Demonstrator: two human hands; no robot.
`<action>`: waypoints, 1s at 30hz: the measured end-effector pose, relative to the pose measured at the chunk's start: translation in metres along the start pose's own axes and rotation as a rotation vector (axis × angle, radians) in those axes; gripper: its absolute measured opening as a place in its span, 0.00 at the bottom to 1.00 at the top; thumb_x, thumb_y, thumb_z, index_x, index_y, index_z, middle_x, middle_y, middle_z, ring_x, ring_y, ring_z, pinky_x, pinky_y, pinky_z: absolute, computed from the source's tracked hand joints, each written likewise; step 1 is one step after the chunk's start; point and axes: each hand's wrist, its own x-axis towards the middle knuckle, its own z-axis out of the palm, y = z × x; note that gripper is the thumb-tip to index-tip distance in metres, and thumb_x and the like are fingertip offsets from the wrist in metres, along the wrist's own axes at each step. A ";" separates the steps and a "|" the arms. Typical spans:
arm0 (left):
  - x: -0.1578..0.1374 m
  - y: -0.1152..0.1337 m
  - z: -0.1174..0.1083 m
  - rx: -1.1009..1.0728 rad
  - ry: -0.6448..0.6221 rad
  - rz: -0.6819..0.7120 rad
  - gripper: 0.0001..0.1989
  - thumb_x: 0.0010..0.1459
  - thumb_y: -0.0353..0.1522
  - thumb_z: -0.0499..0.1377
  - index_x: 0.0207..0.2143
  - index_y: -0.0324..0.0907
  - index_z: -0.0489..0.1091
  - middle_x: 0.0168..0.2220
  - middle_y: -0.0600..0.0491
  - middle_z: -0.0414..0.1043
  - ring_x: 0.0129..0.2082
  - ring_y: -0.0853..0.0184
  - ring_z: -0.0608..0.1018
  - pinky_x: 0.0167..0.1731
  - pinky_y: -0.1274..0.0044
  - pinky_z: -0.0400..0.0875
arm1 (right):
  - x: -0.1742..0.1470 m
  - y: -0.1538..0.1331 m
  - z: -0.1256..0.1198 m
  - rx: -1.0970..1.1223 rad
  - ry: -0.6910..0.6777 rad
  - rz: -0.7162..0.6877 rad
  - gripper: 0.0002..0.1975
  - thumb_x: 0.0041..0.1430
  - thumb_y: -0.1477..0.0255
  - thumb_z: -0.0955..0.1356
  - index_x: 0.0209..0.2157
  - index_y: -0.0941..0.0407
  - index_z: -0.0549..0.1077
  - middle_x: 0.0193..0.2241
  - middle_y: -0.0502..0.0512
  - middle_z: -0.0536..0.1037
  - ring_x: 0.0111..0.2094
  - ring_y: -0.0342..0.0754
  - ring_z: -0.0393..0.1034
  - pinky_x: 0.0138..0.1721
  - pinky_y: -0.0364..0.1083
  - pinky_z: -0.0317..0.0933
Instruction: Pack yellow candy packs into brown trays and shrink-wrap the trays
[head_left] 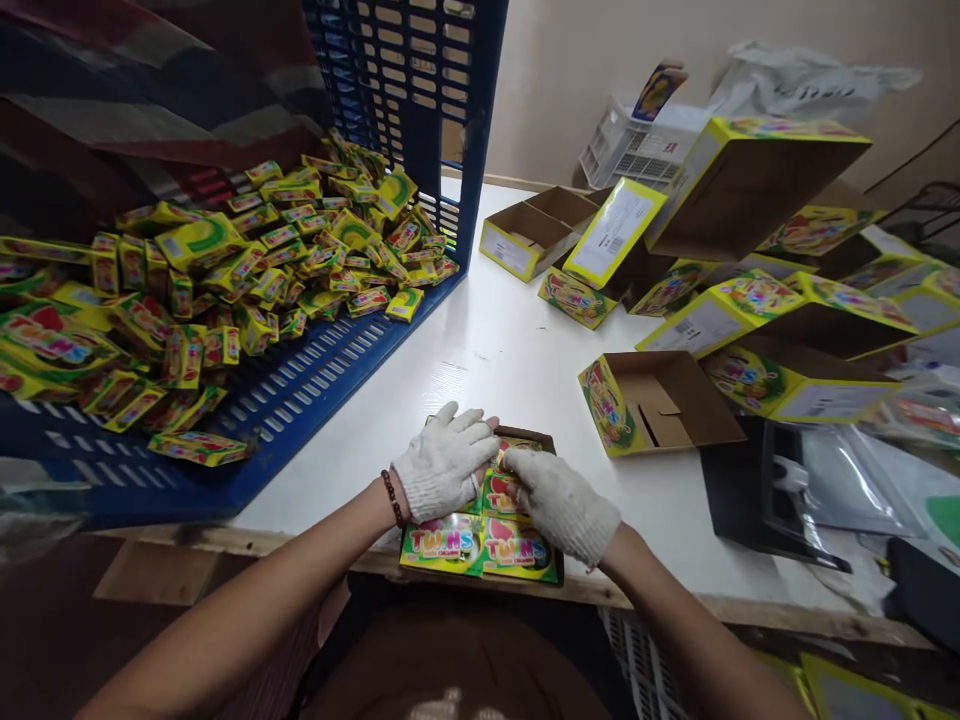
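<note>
By the near edge of the table [465, 370] sits a carton [536, 434] of TWINS packets [517, 550], likely kept close for easy reach; the left hand [450, 462] lies flat on them, seemingly to steady them, while the right hand [566, 500] curls just beside it, whether gripping one I can't tell.
</note>
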 end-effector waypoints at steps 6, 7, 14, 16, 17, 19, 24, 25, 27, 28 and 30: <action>-0.036 -0.054 -0.022 0.012 0.297 -0.200 0.21 0.63 0.38 0.49 0.55 0.39 0.66 0.57 0.42 0.68 0.62 0.57 0.64 0.62 0.64 0.57 | -0.002 0.006 0.026 -0.220 0.130 -0.030 0.07 0.60 0.78 0.66 0.37 0.57 0.75 0.39 0.60 0.76 0.39 0.52 0.68 0.37 0.47 0.56; -0.046 -0.073 -0.031 0.094 0.381 -0.355 0.22 0.62 0.38 0.51 0.56 0.39 0.65 0.59 0.41 0.65 0.64 0.56 0.62 0.63 0.63 0.56 | -0.002 0.007 0.029 -0.260 0.136 -0.040 0.09 0.59 0.79 0.66 0.39 0.57 0.76 0.38 0.60 0.76 0.38 0.53 0.68 0.36 0.47 0.55; -0.104 -0.172 -0.095 0.530 0.555 -1.490 0.32 0.47 0.33 0.62 0.55 0.37 0.63 0.58 0.34 0.59 0.56 0.41 0.64 0.52 0.54 0.62 | 0.004 0.011 0.036 -0.279 0.137 -0.108 0.09 0.60 0.80 0.65 0.34 0.55 0.77 0.33 0.57 0.77 0.34 0.51 0.70 0.33 0.47 0.55; -0.110 -0.174 -0.101 0.465 0.570 -1.509 0.20 0.48 0.31 0.59 0.46 0.37 0.69 0.51 0.36 0.66 0.52 0.44 0.69 0.49 0.56 0.64 | 0.004 0.015 0.038 -0.219 0.193 -0.144 0.08 0.61 0.78 0.65 0.34 0.55 0.76 0.32 0.57 0.77 0.33 0.51 0.69 0.32 0.47 0.55; -0.112 -0.170 -0.101 0.395 0.645 -1.471 0.16 0.49 0.30 0.58 0.43 0.37 0.70 0.49 0.37 0.68 0.52 0.45 0.69 0.50 0.56 0.64 | 0.004 0.017 0.040 -0.175 0.225 -0.162 0.08 0.62 0.76 0.64 0.34 0.55 0.76 0.31 0.57 0.76 0.32 0.51 0.69 0.32 0.47 0.56; -0.112 -0.156 -0.099 0.187 0.872 -1.358 0.14 0.50 0.31 0.57 0.41 0.37 0.71 0.47 0.40 0.70 0.52 0.48 0.70 0.53 0.57 0.63 | 0.003 0.020 0.040 -0.045 0.293 -0.184 0.09 0.62 0.74 0.63 0.32 0.56 0.75 0.31 0.57 0.76 0.32 0.51 0.68 0.33 0.48 0.59; -0.088 -0.094 -0.075 -0.594 1.048 -1.124 0.19 0.52 0.37 0.59 0.45 0.39 0.69 0.41 0.48 0.75 0.38 0.62 0.78 0.38 0.71 0.75 | 0.002 0.005 0.020 0.520 0.432 -0.084 0.12 0.63 0.68 0.61 0.37 0.54 0.75 0.37 0.58 0.76 0.39 0.52 0.71 0.40 0.51 0.67; -0.080 -0.080 -0.068 -0.823 1.030 -1.070 0.20 0.50 0.38 0.61 0.45 0.39 0.69 0.40 0.48 0.76 0.36 0.64 0.78 0.34 0.73 0.75 | 0.003 -0.002 0.013 0.650 0.433 -0.023 0.12 0.62 0.65 0.61 0.39 0.53 0.74 0.38 0.58 0.76 0.40 0.52 0.71 0.40 0.51 0.68; -0.062 -0.054 -0.055 -1.193 0.973 -0.954 0.22 0.47 0.39 0.65 0.44 0.40 0.69 0.41 0.48 0.76 0.36 0.64 0.79 0.33 0.74 0.75 | 0.006 -0.014 -0.002 0.925 0.418 0.095 0.14 0.61 0.60 0.64 0.42 0.53 0.73 0.40 0.57 0.76 0.40 0.52 0.72 0.37 0.50 0.69; -0.054 -0.042 -0.049 -1.270 0.946 -0.901 0.21 0.46 0.39 0.67 0.43 0.40 0.70 0.41 0.49 0.76 0.37 0.65 0.79 0.34 0.74 0.76 | 0.009 -0.018 -0.009 1.080 0.403 0.141 0.17 0.60 0.57 0.64 0.44 0.53 0.71 0.40 0.57 0.76 0.39 0.51 0.73 0.36 0.49 0.70; -0.039 -0.022 -0.042 -1.260 0.888 -0.771 0.18 0.48 0.37 0.67 0.41 0.42 0.71 0.41 0.51 0.76 0.40 0.64 0.79 0.39 0.72 0.76 | 0.015 -0.019 -0.023 1.390 0.275 0.181 0.25 0.59 0.49 0.63 0.47 0.54 0.67 0.39 0.57 0.76 0.36 0.48 0.73 0.32 0.47 0.69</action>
